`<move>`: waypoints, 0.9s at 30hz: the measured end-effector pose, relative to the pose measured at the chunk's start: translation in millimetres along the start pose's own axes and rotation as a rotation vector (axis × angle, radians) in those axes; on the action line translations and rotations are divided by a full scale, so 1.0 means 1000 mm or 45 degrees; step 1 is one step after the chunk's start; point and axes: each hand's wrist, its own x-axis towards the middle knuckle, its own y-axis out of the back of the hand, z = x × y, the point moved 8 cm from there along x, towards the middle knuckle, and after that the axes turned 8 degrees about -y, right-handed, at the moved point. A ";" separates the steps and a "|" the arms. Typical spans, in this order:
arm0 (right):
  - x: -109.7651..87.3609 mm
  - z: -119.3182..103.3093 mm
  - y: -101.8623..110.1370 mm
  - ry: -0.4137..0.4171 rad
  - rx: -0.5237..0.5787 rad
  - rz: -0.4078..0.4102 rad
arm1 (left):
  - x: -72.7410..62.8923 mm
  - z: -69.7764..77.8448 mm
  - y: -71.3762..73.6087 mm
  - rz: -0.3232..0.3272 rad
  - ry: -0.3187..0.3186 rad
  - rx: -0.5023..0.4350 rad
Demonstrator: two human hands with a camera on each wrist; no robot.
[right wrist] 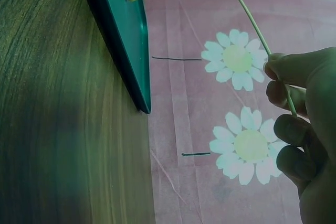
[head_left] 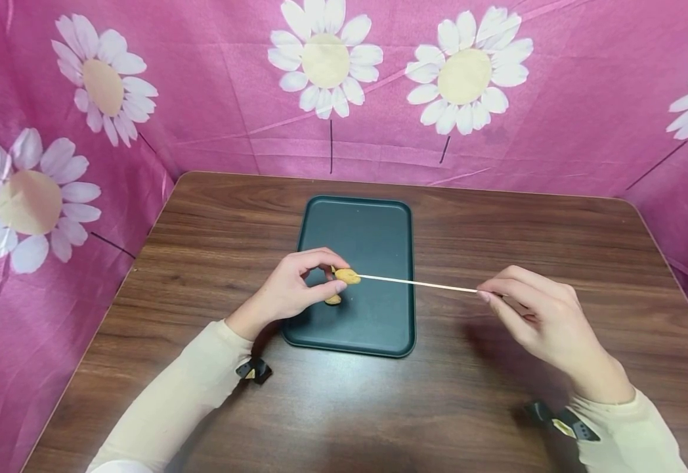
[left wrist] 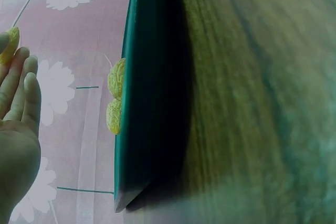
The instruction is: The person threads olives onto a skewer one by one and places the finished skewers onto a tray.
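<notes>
My left hand [head_left: 287, 286] pinches a golden, wrinkled oval piece of food [head_left: 348, 276] between thumb and fingers above the tray. A thin pale wooden skewer [head_left: 417, 284] runs level from that piece to my right hand [head_left: 536, 315]. Its left tip meets the piece; how deep it goes in cannot be seen. My right thumb and fingers pinch the skewer near its other end, right of the tray. On the dark green tray [head_left: 373, 328], another such piece [head_left: 333, 299] lies below my left hand. The left wrist view shows two wrinkled pieces [left wrist: 116, 77] there, side by side.
The tray sits on a brown wood-grain table [head_left: 202, 217]. A pink cloth [head_left: 214, 85] with large white daisies hangs behind the table and along its sides. Dark straps with small devices [head_left: 253, 370] are on both wrists.
</notes>
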 end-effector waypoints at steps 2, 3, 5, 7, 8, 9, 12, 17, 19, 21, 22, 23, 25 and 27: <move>0.000 0.000 0.000 -0.007 0.010 0.006 | 0.000 0.000 0.001 0.012 -0.006 -0.003; 0.000 0.001 0.000 -0.008 0.011 0.008 | -0.001 0.000 0.001 0.017 -0.009 -0.004; 0.001 0.001 0.001 -0.009 0.008 0.007 | -0.001 0.000 0.002 0.027 -0.015 -0.006; 0.001 0.000 0.000 -0.003 0.006 0.004 | -0.001 -0.001 0.002 0.031 -0.020 -0.010; 0.002 0.000 0.000 0.002 0.001 0.002 | -0.001 -0.001 0.002 0.031 -0.022 -0.012; 0.002 0.000 0.000 0.009 -0.001 0.003 | 0.000 0.000 0.002 0.028 -0.026 -0.012; 0.003 -0.002 0.000 0.031 -0.009 0.001 | 0.001 0.000 0.001 0.023 -0.034 -0.005; 0.005 -0.005 -0.002 0.062 -0.007 -0.006 | 0.001 0.002 -0.001 0.006 -0.042 -0.010; 0.005 -0.006 -0.003 0.065 -0.011 -0.008 | 0.001 0.002 -0.002 -0.001 -0.045 -0.008; 0.005 -0.007 -0.005 0.062 -0.023 -0.013 | 0.002 0.002 -0.003 -0.005 -0.044 -0.008; 0.005 -0.007 -0.005 0.060 -0.026 -0.011 | 0.002 0.001 -0.003 -0.005 -0.044 -0.006; 0.006 -0.007 -0.005 0.057 -0.030 -0.010 | 0.002 0.001 -0.003 -0.003 -0.044 -0.003; 0.006 -0.007 -0.005 0.054 -0.039 -0.011 | 0.002 0.000 -0.003 -0.001 -0.041 -0.001; 0.006 -0.008 -0.005 0.054 -0.045 -0.016 | 0.002 -0.001 -0.003 0.000 -0.042 0.002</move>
